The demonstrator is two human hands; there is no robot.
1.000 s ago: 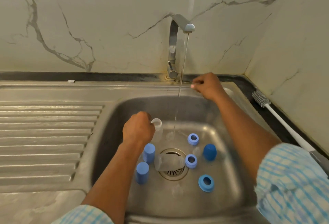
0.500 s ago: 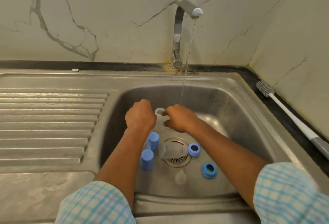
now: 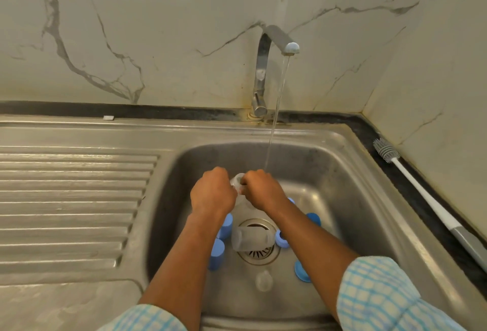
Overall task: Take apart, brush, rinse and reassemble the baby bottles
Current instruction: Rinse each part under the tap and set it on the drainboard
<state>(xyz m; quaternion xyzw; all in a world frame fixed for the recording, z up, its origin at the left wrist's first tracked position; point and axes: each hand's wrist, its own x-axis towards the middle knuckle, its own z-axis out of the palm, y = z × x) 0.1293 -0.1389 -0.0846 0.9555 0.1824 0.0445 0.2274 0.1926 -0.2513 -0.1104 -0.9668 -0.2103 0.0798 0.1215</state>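
Observation:
Over the steel sink (image 3: 342, 172), both hands meet on one clear baby bottle (image 3: 238, 182). My left hand (image 3: 212, 193) grips its body and my right hand (image 3: 262, 189) grips its neck, just beside the thin stream from the tap (image 3: 274, 41). A second clear bottle (image 3: 251, 238) lies on its side over the drain (image 3: 259, 254). Two blue caps (image 3: 217, 253) stand left of the drain. Blue collar rings (image 3: 282, 239) lie to its right, partly hidden by my right forearm. A clear teat (image 3: 263, 280) rests near the front.
A white-handled bottle brush (image 3: 421, 193) lies on the dark counter strip along the right wall. A ribbed steel draining board (image 3: 68, 207) spreads to the left of the basin. Marble wall rises behind the tap.
My right hand came away from the tap handle down to the bottle that my left hand holds, and now grips its top. Water keeps running.

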